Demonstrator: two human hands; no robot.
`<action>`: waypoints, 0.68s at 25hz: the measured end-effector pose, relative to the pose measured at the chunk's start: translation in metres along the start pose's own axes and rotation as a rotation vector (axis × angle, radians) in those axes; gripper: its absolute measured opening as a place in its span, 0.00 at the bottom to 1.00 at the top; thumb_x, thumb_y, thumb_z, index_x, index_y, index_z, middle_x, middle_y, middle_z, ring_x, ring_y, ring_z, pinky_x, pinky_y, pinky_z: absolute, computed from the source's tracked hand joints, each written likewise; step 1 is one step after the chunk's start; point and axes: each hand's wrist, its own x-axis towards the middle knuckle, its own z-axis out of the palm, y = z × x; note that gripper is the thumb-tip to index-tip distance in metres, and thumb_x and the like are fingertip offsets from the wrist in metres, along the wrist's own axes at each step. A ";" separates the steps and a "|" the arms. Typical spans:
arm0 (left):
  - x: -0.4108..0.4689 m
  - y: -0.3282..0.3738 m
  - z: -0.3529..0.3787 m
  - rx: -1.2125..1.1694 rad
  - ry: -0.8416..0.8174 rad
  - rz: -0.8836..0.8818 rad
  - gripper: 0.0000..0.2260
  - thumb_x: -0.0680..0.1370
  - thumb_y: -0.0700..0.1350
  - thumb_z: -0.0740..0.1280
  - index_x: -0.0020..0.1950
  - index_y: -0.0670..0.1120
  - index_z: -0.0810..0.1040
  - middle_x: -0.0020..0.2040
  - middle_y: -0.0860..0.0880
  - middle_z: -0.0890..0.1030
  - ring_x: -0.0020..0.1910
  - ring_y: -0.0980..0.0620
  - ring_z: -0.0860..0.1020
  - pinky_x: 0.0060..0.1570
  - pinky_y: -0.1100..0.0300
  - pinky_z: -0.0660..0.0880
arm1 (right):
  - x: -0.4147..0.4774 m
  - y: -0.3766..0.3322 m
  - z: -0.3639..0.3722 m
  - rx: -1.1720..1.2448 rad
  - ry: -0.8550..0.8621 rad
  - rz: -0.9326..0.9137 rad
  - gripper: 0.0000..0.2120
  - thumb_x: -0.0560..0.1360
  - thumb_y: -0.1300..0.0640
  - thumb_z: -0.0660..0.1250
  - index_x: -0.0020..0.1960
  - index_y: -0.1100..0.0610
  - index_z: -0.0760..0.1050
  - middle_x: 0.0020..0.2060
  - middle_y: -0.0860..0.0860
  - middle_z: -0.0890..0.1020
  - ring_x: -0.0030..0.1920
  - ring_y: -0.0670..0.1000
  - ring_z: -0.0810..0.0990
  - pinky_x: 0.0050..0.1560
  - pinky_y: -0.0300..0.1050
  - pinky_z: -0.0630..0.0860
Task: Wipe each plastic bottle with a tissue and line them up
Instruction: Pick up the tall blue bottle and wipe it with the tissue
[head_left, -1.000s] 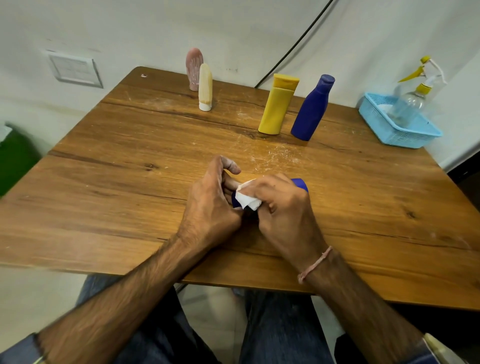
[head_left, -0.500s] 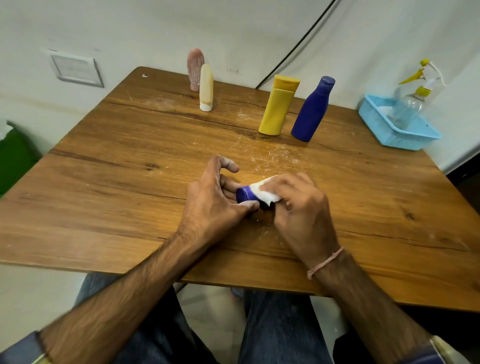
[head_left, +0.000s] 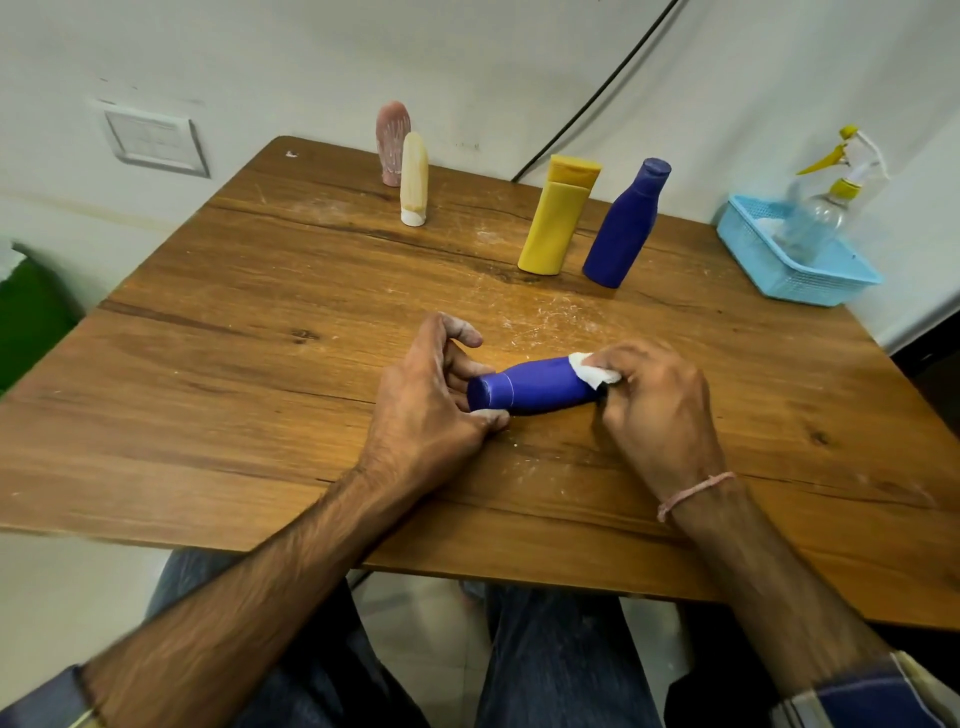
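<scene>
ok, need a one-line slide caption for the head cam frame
Left hand steadies a blue bottle lying on the table while the right hand holds a tissue against it.

lying bottle (head_left: 535, 387) on table (head_left: 260, 364) | upright bottle (head_left: 623, 228) behind it | basket (head_left: 810, 283) back-right, sprayer (head_left: 815, 223) inside

Setting: plain domestic room, probably a home.
Work surface: scuffed wooden table (head_left: 260, 389), centre of frame, set into a corner of white painted walls.
Wall fitting: household switch plate (head_left: 156, 143), upper left.
Wiring: loose black cable (head_left: 597, 88), upper centre.
Storage: light-blue plastic basket (head_left: 795, 286) holding a spray bottle (head_left: 815, 223), right edge.
Goods: toiletry-type yellow bottle (head_left: 556, 223) and blue bottle (head_left: 623, 228), upper centre.
</scene>
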 end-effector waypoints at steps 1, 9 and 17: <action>0.000 0.000 0.001 0.020 -0.001 0.011 0.32 0.63 0.39 0.83 0.58 0.55 0.69 0.45 0.55 0.82 0.43 0.62 0.81 0.40 0.71 0.76 | 0.000 0.000 0.000 -0.004 0.013 0.011 0.16 0.72 0.72 0.65 0.57 0.61 0.81 0.54 0.56 0.83 0.58 0.53 0.77 0.63 0.49 0.74; -0.002 -0.003 0.001 0.023 0.021 0.055 0.33 0.63 0.35 0.82 0.59 0.54 0.70 0.46 0.55 0.83 0.44 0.61 0.81 0.44 0.62 0.81 | -0.012 -0.023 0.013 0.132 0.048 -0.227 0.16 0.71 0.72 0.66 0.55 0.61 0.82 0.51 0.55 0.83 0.55 0.52 0.77 0.59 0.44 0.75; 0.003 -0.003 -0.002 -0.071 0.004 -0.104 0.24 0.63 0.48 0.83 0.54 0.52 0.76 0.49 0.54 0.82 0.45 0.58 0.82 0.43 0.63 0.82 | -0.007 0.007 0.017 0.016 0.091 -0.032 0.15 0.73 0.70 0.66 0.58 0.62 0.81 0.54 0.55 0.83 0.57 0.53 0.77 0.61 0.39 0.69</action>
